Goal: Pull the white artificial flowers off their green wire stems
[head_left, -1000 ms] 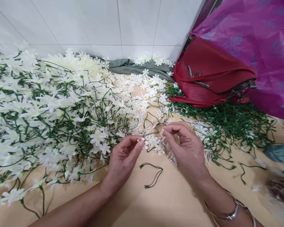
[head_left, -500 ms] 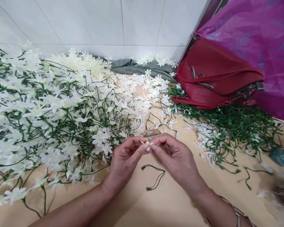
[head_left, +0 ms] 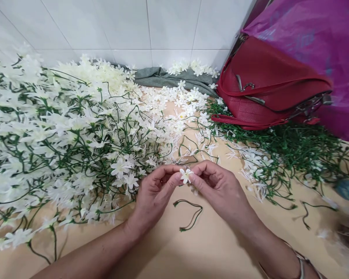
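Note:
Between my two hands is a small white artificial flower (head_left: 185,176), its petals facing up toward me. My left hand (head_left: 158,190) pinches its left side between thumb and forefinger. On the other side, the thumb and forefinger of my right hand (head_left: 218,186) grip it too. Another pale petal piece shows just under the right fingertips, partly hidden. Below the hands, a bent green stem (head_left: 192,215) lies on the tan table (head_left: 174,252). Loose white flower heads (head_left: 189,100) and thin white stamens (head_left: 208,149) are scattered beyond the fingers.
A large heap of white flowers on green stems (head_left: 75,143) fills the left. At right lie a red handbag (head_left: 273,85), a pile of green stems (head_left: 296,151) and a purple plastic bag (head_left: 311,38). Grey cloth (head_left: 163,77) runs along the tiled wall (head_left: 122,27).
The flower between my fingertips has turned and spread, so its full face with petals now shows. Both hands stay nearly in place; the view has shifted slightly.

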Action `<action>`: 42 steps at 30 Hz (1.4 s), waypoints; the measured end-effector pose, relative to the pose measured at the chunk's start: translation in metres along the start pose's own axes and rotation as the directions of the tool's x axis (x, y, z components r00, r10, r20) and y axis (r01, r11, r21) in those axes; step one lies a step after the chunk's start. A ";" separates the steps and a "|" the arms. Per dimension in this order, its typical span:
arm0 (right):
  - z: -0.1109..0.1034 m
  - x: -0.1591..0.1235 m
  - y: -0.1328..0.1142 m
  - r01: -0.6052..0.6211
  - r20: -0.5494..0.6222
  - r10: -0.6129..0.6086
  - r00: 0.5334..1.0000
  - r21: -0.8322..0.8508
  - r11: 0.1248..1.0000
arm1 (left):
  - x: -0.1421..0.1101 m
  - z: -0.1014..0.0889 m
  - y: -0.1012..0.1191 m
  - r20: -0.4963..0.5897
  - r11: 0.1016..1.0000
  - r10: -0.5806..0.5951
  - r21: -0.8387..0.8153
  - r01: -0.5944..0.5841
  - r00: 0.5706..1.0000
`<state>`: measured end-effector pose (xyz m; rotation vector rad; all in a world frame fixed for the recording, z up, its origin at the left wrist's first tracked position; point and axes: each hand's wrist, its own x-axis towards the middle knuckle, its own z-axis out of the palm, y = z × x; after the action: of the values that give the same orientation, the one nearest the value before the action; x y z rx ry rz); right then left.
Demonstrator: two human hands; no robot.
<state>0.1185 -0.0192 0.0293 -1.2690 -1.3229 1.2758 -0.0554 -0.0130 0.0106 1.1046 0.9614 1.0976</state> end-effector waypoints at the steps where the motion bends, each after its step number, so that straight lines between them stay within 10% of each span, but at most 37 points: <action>1: 0.000 0.000 0.001 0.009 0.006 -0.009 1.000 -0.004 1.000 | 0.000 0.000 0.000 -0.002 1.000 0.007 0.013 -0.007 1.000; 18: -0.006 0.001 0.004 0.075 -0.110 -0.100 0.989 -0.207 0.975 | 0.001 -0.001 0.000 -0.052 0.998 -0.048 -0.039 0.046 0.997; 25: -0.048 0.017 0.000 0.006 -0.509 -0.294 0.809 -0.494 0.870 | 0.000 -0.003 0.000 -0.064 0.999 -0.015 0.046 0.018 0.998; 34: -0.071 0.018 0.014 -0.089 -0.237 -0.224 0.945 -0.850 0.520 | 0.002 0.001 -0.003 -0.121 0.999 -0.008 -0.043 0.003 0.993; 42: -0.057 0.019 0.017 0.009 -0.137 -0.316 0.939 -0.908 0.419 | 0.003 0.002 -0.004 -0.133 0.999 -0.033 0.011 0.035 0.991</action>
<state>0.1751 0.0040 0.0163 -1.8757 -1.9355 0.0745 -0.0520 -0.0113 0.0070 1.0317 1.0895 1.1498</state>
